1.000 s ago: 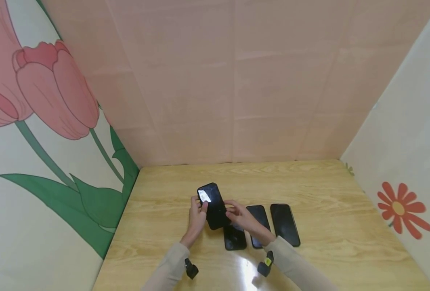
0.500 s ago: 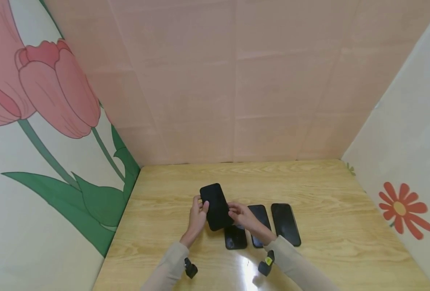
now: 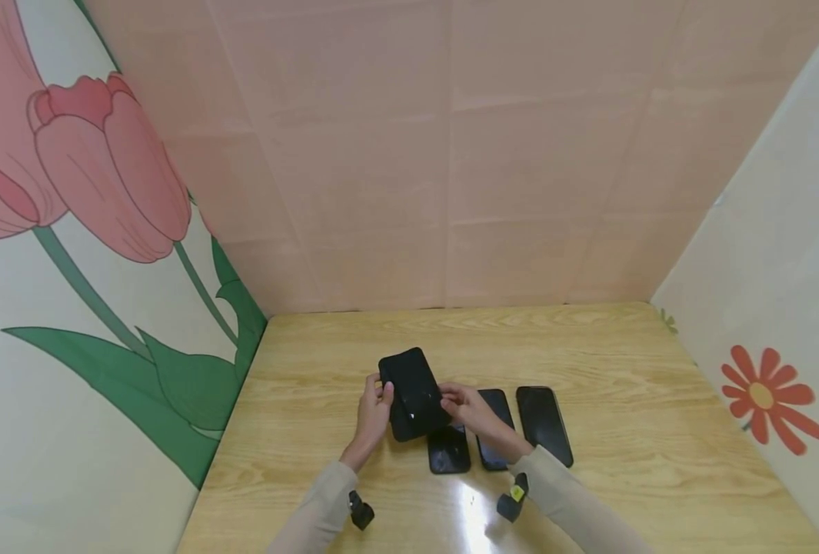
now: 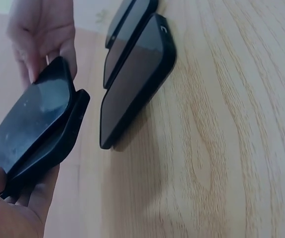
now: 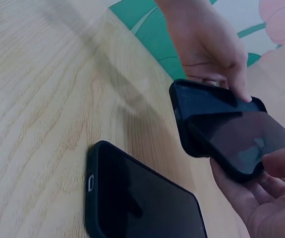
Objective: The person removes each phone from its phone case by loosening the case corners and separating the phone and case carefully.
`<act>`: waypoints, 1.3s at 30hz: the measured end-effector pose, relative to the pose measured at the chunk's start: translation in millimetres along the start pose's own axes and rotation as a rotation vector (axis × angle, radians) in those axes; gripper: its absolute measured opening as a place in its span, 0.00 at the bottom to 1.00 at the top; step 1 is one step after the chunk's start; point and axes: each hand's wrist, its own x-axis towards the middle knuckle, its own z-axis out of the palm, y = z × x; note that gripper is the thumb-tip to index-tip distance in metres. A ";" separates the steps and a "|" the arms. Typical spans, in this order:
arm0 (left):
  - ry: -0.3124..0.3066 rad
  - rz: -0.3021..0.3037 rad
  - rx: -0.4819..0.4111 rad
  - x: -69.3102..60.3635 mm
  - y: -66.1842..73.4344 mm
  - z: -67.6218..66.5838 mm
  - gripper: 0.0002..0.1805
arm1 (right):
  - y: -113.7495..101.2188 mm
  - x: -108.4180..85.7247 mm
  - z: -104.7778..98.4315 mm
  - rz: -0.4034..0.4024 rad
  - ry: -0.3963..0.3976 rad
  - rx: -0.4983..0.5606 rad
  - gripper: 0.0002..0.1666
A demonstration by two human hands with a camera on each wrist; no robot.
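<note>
Here we go: the left hand (image 3: pixel 373 412) is pinching a black case (image 5: pixel 197 99) by its rim, thumb to the inside, while the right hand (image 3: pixel 470 408) is pinching the held phone (image 5: pixel 241 141) between thumb and fingers. The held phone is lying askew over the case, part of it overlapping the inside, part jutting past the rim, and we're seeing the two edges crossing.

Both are hovering above the tabletop (image 3: pixel 624 385). Beyond the case, we're seeing wood running on to the pink wall (image 3: pixel 444 192); leftward of it, more wood is stretching to the tulip wall (image 3: pixel 111 154). The tighter side is lying just right of the case, where phones are crowding in, with wood widening again past them.

And we're counting: the nearest resting phone (image 3: pixel 449 452) is sitting just right of the case, the middle resting phone (image 3: pixel 499 402) is showing partly behind the right hand, and the farthest resting phone (image 3: pixel 544 425) is lying rightmost. That's making three resting, one held, one loose case.
</note>
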 end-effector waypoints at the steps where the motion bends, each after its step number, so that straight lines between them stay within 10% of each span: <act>1: 0.001 0.003 0.005 -0.2 -0.3 -0.6 0.17 | 0.1 -0.4 -0.7 0.004 0.004 -0.006 0.24; 39: 0.032 -0.122 0.020 -3.9 -8.8 -11.7 0.25 | 7.6 -1.5 -14.8 0.032 0.065 0.056 0.27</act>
